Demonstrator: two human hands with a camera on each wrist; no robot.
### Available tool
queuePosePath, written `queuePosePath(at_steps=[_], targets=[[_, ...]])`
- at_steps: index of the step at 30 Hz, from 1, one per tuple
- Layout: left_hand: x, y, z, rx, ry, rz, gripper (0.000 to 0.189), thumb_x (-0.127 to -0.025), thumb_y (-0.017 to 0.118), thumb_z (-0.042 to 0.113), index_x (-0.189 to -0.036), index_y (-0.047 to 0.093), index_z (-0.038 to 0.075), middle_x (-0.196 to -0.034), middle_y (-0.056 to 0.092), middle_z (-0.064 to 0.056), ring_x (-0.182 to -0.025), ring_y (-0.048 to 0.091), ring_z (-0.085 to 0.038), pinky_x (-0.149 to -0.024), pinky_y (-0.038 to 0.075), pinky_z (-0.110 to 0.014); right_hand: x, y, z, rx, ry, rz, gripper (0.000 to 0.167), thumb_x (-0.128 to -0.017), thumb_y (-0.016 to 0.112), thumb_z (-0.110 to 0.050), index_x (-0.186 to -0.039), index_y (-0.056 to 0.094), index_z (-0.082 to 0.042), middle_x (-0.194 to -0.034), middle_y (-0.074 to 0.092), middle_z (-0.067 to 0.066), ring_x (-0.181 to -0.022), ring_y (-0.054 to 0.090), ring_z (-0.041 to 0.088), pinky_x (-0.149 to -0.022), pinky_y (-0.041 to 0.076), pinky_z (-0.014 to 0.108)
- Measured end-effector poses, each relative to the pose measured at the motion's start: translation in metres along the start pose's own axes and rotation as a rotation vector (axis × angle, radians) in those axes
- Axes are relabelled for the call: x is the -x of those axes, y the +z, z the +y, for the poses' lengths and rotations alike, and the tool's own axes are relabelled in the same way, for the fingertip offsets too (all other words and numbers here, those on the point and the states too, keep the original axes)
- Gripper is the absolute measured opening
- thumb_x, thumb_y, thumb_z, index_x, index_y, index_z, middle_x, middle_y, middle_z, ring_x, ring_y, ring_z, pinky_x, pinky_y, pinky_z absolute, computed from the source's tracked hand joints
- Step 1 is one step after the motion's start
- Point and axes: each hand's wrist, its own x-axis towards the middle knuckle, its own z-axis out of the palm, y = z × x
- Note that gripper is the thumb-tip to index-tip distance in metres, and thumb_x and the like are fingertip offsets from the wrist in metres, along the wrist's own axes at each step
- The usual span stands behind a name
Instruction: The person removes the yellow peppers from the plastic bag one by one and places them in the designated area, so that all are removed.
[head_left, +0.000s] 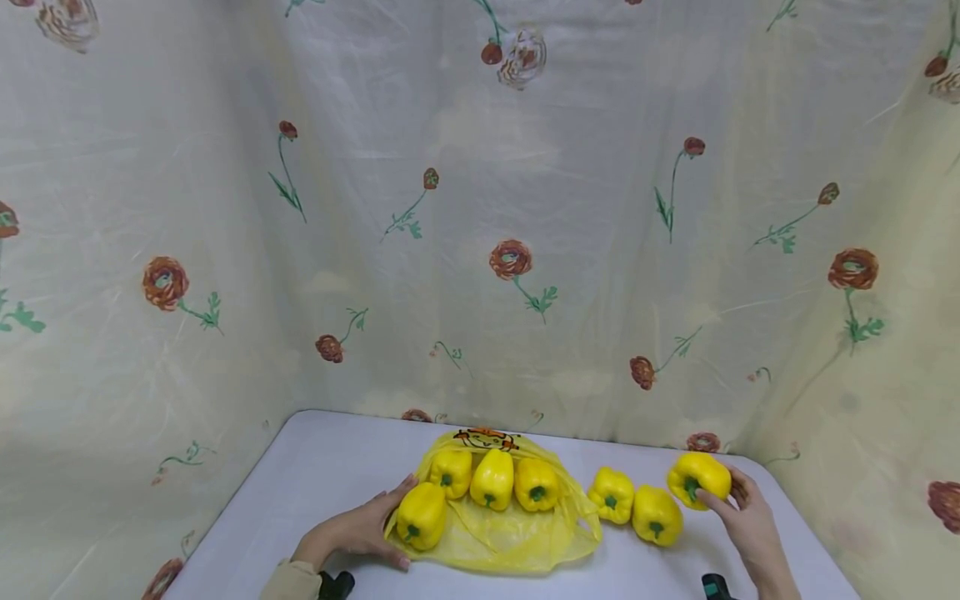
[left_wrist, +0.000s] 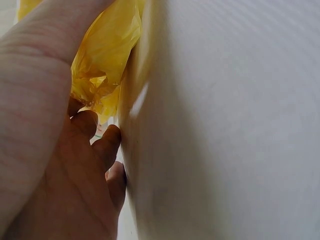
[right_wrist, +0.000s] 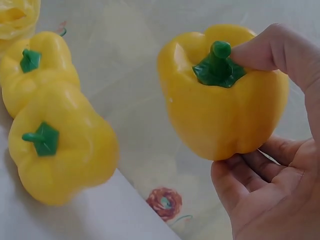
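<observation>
My right hand point(head_left: 750, 521) holds a yellow bell pepper point(right_wrist: 220, 117) off the table at the right, thumb by its green stem and fingers beneath it. On the table's left side, my left hand point(head_left: 360, 527) rests with its fingers spread at the edge of a yellow plastic bag point(head_left: 517, 546). Right beside that hand a bell pepper point(head_left: 422, 517) lies on the bag. Three more, including the middle pepper point(head_left: 492, 481), sit in a row at the bag's mouth. In the left wrist view, crumpled yellow plastic point(left_wrist: 107, 55) shows near loosely bent fingers.
Two more peppers stand side by side between the bag and my right hand: the nearer pepper point(head_left: 657, 515) and the farther pepper point(head_left: 611, 494). The white table point(head_left: 330, 450) ends against a flowered curtain point(head_left: 585, 250) at the back and sides.
</observation>
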Motion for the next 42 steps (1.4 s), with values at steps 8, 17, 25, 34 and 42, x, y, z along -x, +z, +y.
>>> queuePosePath(at_steps=[8, 17, 25, 34, 42], targets=[[0.000, 0.001, -0.001, -0.005, -0.001, 0.001, 0.123, -0.066, 0.084, 0.051, -0.156, 0.008, 0.013, -0.164, 0.005, -0.007, -0.150, 0.012, -0.033, -0.121, 0.007, -0.059, -0.002, -0.008, 0.011, -0.025, 0.032, 0.046, 0.100, -0.090, 0.066, -0.038, -0.153, 0.000, 0.002, -0.158, 0.006, 0.029, -0.142, 0.016, 0.045, -0.117, 0.023, 0.058], [0.000, 0.001, -0.001, -0.007, -0.012, 0.005, 0.123, -0.066, 0.084, 0.051, -0.156, 0.008, 0.014, -0.164, 0.006, -0.007, -0.149, 0.013, -0.033, -0.121, 0.007, -0.058, -0.049, -0.014, 0.069, -0.016, 0.056, 0.097, 0.110, -0.082, 0.072, -0.049, -0.154, 0.004, -0.003, -0.160, 0.007, 0.025, -0.144, 0.016, 0.044, -0.116, 0.025, 0.057], [0.001, 0.001, 0.001, -0.004, -0.022, -0.001, 0.123, -0.067, 0.083, 0.052, -0.156, 0.008, 0.015, -0.164, 0.006, -0.007, -0.149, 0.013, -0.033, -0.121, 0.007, -0.059, -0.087, -0.021, 0.125, 0.008, 0.045, 0.163, 0.109, -0.081, 0.071, -0.055, -0.155, 0.005, -0.009, -0.161, 0.011, 0.020, -0.145, 0.018, 0.041, -0.116, 0.027, 0.056], [0.000, 0.002, 0.000, 0.009, -0.047, -0.003, 0.125, -0.065, 0.084, 0.052, -0.157, 0.007, 0.015, -0.164, 0.007, -0.007, -0.149, 0.012, -0.037, -0.120, 0.006, -0.061, -0.069, -0.022, 0.117, 0.044, 0.091, 0.138, 0.107, -0.084, 0.069, -0.048, -0.154, 0.003, -0.001, -0.158, 0.008, 0.029, -0.142, 0.016, 0.049, -0.114, 0.027, 0.060], [-0.001, 0.001, 0.000, 0.003, -0.026, -0.001, 0.124, -0.065, 0.084, 0.052, -0.156, 0.008, 0.015, -0.164, 0.007, -0.007, -0.149, 0.013, -0.036, -0.120, 0.006, -0.060, -0.051, -0.018, 0.101, 0.097, 0.097, 0.112, 0.107, -0.086, 0.065, -0.054, -0.152, 0.004, 0.004, -0.155, 0.011, 0.033, -0.138, 0.020, 0.050, -0.113, 0.030, 0.060]])
